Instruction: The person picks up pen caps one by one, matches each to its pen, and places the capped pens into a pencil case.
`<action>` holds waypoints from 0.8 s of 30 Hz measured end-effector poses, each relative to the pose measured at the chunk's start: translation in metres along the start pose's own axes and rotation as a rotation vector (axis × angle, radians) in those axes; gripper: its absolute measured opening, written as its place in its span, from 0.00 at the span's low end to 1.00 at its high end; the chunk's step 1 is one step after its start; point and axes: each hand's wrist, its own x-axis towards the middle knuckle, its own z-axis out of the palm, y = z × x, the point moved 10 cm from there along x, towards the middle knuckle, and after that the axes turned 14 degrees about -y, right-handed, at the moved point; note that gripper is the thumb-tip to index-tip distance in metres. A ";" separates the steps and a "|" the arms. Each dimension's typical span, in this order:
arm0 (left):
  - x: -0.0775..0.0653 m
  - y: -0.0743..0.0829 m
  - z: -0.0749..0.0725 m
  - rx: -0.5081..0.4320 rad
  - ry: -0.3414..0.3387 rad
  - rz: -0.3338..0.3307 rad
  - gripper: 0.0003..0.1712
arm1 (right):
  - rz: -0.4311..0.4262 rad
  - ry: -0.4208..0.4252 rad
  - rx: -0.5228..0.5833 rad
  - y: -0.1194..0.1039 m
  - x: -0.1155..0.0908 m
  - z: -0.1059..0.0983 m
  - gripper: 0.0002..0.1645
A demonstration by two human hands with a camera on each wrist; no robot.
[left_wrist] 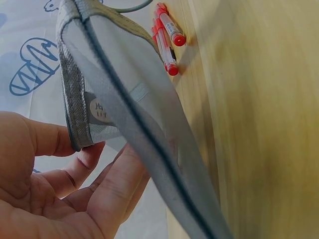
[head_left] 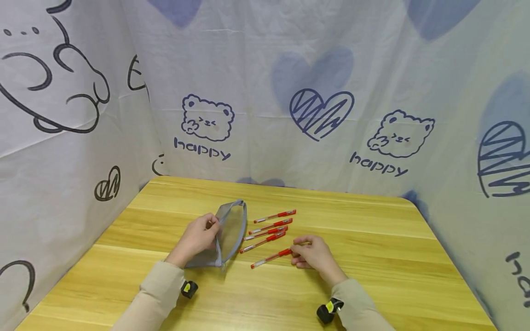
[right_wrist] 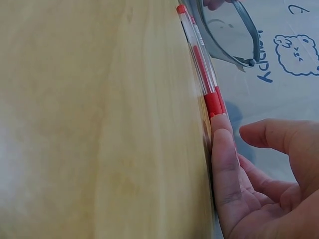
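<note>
A grey zip pouch (head_left: 233, 232) with sheer sides stands with its mouth spread on the wooden table. My left hand (head_left: 200, 236) pinches its near rim between thumb and fingers; the left wrist view shows a small round label (left_wrist: 99, 108) inside. Right of the pouch lie several clear-barrelled gel pens (head_left: 271, 225) with red grips and tips, roughly side by side. One separate gel pen (head_left: 269, 259) lies nearer me. At its right end is my right hand (head_left: 315, 255), index fingertip touching the red end and the thumb (right_wrist: 256, 133) held apart from it.
The table (head_left: 372, 276) reaches back to a hanging white cloth (head_left: 256, 156) printed with bears and hearts, which also encloses both sides. Small black wrist cameras sit by the left sleeve (head_left: 161, 287) and the right sleeve (head_left: 358, 303).
</note>
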 end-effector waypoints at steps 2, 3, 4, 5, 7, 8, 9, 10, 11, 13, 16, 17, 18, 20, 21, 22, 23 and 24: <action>0.000 0.000 0.000 -0.002 -0.002 0.000 0.10 | 0.004 0.005 -0.003 0.000 0.001 -0.001 0.17; 0.001 0.000 0.000 -0.002 -0.001 0.000 0.10 | 0.008 0.007 -0.006 -0.001 0.001 -0.001 0.17; 0.001 0.001 0.000 -0.002 -0.001 -0.001 0.10 | 0.012 0.009 -0.010 -0.001 0.001 -0.001 0.16; 0.001 0.001 0.000 -0.003 -0.003 0.000 0.10 | 0.013 0.010 -0.017 -0.001 0.002 -0.002 0.16; 0.000 0.001 0.000 -0.009 -0.006 -0.002 0.10 | 0.016 0.014 -0.031 -0.002 0.003 -0.003 0.15; 0.000 0.001 0.000 -0.012 -0.008 -0.003 0.11 | 0.017 0.015 -0.040 -0.003 0.004 -0.004 0.15; 0.000 0.001 0.000 -0.014 -0.010 -0.004 0.11 | 0.018 0.017 -0.049 -0.004 0.005 -0.005 0.14; 0.000 0.001 0.000 -0.015 -0.012 -0.005 0.11 | 0.021 0.019 -0.058 -0.004 0.005 -0.006 0.14; 0.000 0.001 0.001 -0.017 -0.014 -0.005 0.11 | 0.019 0.019 -0.072 -0.006 0.007 -0.007 0.14; 0.000 0.002 0.001 -0.016 -0.015 -0.007 0.11 | 0.026 0.025 -0.084 -0.006 0.009 -0.010 0.14; 0.000 0.002 0.001 -0.015 -0.017 -0.012 0.11 | 0.038 0.033 -0.099 -0.007 0.012 -0.015 0.15; -0.001 0.002 0.001 -0.016 -0.018 -0.013 0.11 | 0.040 0.036 -0.103 -0.007 0.013 -0.017 0.15; -0.001 0.002 0.001 -0.016 -0.019 -0.014 0.11 | 0.044 0.040 -0.100 -0.006 0.014 -0.019 0.15; -0.001 0.003 0.001 -0.015 -0.020 -0.013 0.11 | 0.042 0.049 -0.104 -0.006 0.016 -0.023 0.15; -0.001 0.003 0.001 -0.015 -0.020 -0.014 0.11 | 0.038 0.052 -0.103 -0.007 0.018 -0.025 0.15; -0.001 0.004 0.001 -0.016 -0.021 -0.015 0.11 | 0.037 0.058 -0.102 -0.007 0.018 -0.027 0.15; -0.001 0.004 0.000 -0.017 -0.022 -0.016 0.11 | 0.035 0.062 -0.106 -0.007 0.019 -0.028 0.14; -0.001 0.004 0.000 -0.020 -0.022 -0.018 0.11 | 0.032 0.064 -0.110 -0.008 0.020 -0.029 0.14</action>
